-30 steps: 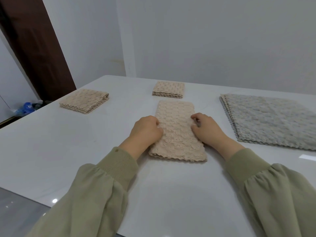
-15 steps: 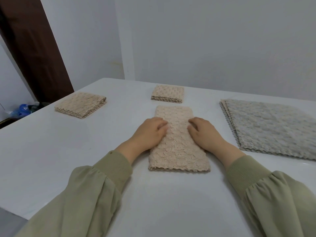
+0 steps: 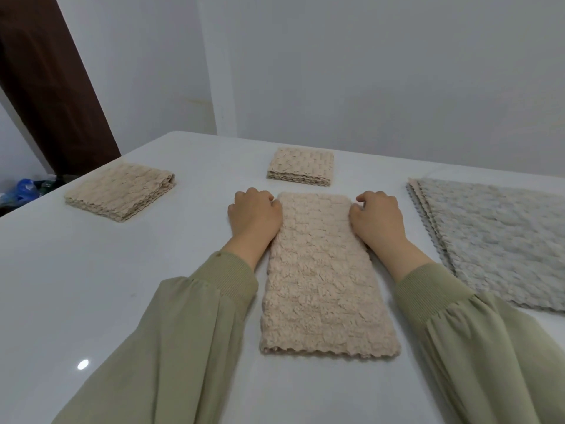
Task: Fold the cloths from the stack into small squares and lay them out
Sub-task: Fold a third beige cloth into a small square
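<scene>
On the white worktop [image 3: 91,286] the grey stack [image 3: 489,240] is seen at 3 o'clock, close beside the right sleeve [image 3: 464,338], so a layer could be dragged askew by the cuff. The beige strip [image 3: 321,286] lies at the centre, running from 6 to 12 o'clock. If its far end is brought over unevenly, the scalloped edges would be mismatched and a crooked square made, and the plush layers could be slid apart. Finished squares are laid out: the left square [image 3: 119,192] at 10 o'clock and the far square [image 3: 301,165] at 12 o'clock. The far square, just beyond the strip, could be nudged. The left grip [image 3: 255,214] and right grip [image 3: 377,217] are closed on the strip's far corners, fingers curled. No brand, label or writing can be read
</scene>
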The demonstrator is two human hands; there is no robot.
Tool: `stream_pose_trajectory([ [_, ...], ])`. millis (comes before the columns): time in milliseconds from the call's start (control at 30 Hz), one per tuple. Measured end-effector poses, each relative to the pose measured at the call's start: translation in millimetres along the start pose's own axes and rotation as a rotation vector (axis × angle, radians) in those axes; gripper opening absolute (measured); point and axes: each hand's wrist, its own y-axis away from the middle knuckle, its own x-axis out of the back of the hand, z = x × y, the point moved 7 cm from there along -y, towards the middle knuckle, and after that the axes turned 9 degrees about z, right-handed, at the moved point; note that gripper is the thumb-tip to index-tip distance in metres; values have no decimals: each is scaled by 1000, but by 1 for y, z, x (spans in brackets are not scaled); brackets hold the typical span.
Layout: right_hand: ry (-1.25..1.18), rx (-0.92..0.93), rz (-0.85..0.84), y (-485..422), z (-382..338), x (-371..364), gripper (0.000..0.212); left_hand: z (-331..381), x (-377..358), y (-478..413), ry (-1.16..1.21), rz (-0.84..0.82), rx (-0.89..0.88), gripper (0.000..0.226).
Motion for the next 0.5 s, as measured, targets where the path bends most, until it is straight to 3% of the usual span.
stream_pose_trajectory([
  [267, 184, -16, 48, -19, -2, -11, 45, -1, -15, -18, -57, -38, 47, 36],
  [500, 140, -44, -34, -19, -2, -17, 46, 0, -19, -17, -31, -79, 29, 29],
])
